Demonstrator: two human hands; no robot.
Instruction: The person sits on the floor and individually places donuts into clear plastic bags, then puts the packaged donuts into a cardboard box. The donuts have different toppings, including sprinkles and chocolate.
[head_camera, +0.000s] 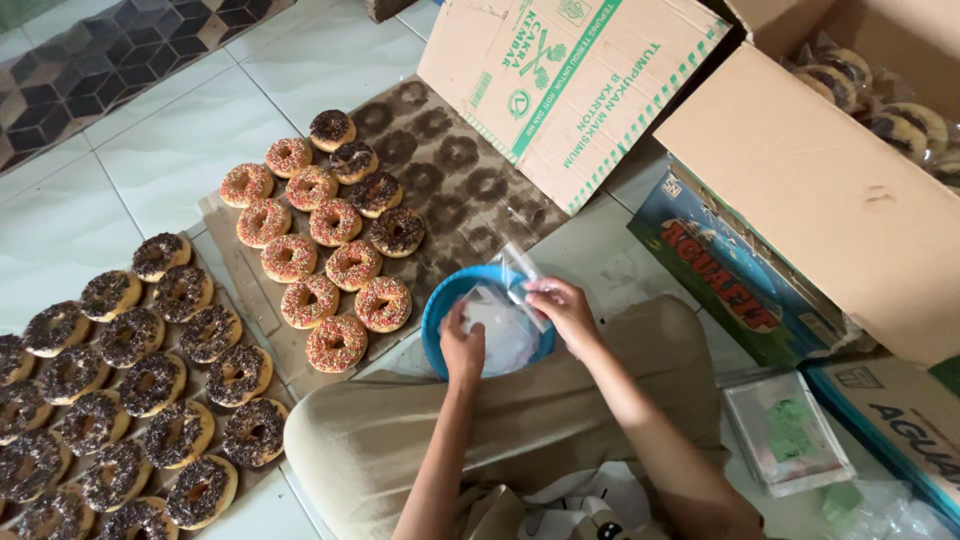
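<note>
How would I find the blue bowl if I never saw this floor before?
Start at the brown cardboard sheet covered with sprinkle donuts on the tiled floor. At its near right corner sits the blue bowl, with both hands over it holding clear plastic bags. It is the only round blue thing there.

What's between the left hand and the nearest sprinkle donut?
Head view: only the blue bowl's rim and a strip of brown cardboard separate the left hand from the nearest sprinkle donut. Nothing else lies there.
</note>
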